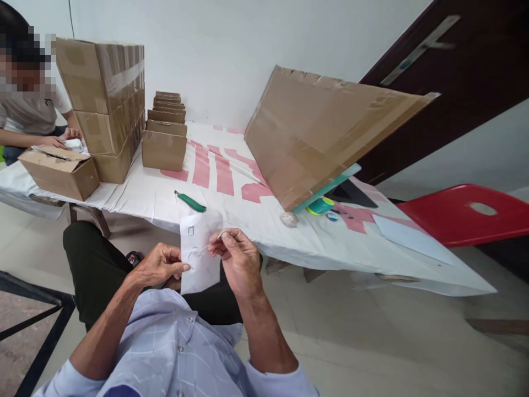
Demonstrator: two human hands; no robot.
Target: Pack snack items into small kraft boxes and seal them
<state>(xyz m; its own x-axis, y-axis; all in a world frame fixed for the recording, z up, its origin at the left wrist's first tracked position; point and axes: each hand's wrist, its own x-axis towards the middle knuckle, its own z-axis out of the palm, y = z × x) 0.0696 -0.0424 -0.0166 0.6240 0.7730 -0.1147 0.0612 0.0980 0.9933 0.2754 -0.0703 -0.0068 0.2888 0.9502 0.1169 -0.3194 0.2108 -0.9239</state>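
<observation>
Left hand (pixel 160 266): grip clamped on the white rectangular sheet (pixel 200 275). Right hand (pixel 237 255): fingertips together, at the sheet's right side. The green-handled cutter (pixel 190 202) lies on the white-covered counter (pixel 142 199).

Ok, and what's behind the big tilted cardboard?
Past the edges of the cardboard show white wall, dark door and a teal strip below; whatever it covers can't be seen.

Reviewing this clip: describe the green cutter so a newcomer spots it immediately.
Find the long white-covered table. Near its front edge, just beyond the white sheet in the hands, lies the slim green plastic-handled cutter. Unlike the upright brown cardboard boxes behind, it lies flat.
</observation>
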